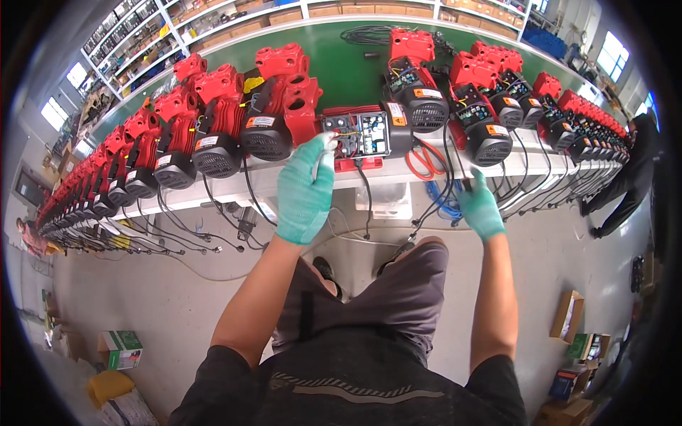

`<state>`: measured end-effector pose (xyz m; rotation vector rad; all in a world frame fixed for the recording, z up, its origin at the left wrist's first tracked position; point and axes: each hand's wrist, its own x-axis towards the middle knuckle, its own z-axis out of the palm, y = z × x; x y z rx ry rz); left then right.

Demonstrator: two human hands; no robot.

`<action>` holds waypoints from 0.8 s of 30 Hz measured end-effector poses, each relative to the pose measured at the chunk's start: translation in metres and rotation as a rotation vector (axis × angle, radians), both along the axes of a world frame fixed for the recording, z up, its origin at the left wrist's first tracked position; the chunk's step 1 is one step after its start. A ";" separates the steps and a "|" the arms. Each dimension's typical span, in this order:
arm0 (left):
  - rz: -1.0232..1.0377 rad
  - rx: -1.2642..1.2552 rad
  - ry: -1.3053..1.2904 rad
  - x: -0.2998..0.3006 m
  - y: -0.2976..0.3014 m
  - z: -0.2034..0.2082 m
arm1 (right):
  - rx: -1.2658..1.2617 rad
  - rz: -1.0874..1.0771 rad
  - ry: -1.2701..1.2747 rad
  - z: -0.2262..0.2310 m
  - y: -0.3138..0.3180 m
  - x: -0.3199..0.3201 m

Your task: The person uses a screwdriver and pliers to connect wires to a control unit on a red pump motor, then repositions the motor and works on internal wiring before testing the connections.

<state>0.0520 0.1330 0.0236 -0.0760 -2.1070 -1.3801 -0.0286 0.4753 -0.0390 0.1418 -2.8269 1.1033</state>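
In front of me a red pump with a black motor [399,128] lies on its side, its terminal box [366,135] uncovered, showing a circuit board and thin wires. My left hand [307,188], in a green knit glove, reaches the box's left edge. Its fingertips are pinched by the wires; what is between them is too small to make out. My right hand [483,206], gloved alike, hangs off the bench edge to the right. Its fingers are curled near a dark, slim thing [467,185] that I cannot identify, beside hanging black cables.
Rows of red pumps [215,131] with black motors line the bench [334,53] on both sides, their black power cords [366,199] hanging over the edge. Red-handled pliers [425,162] and a blue cable coil [444,201] are nearby. A person [632,177] stands far right.
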 end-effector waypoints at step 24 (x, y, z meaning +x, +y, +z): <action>-0.198 0.287 -0.175 -0.082 0.017 -0.019 | -0.183 0.425 0.173 0.087 -0.155 -0.031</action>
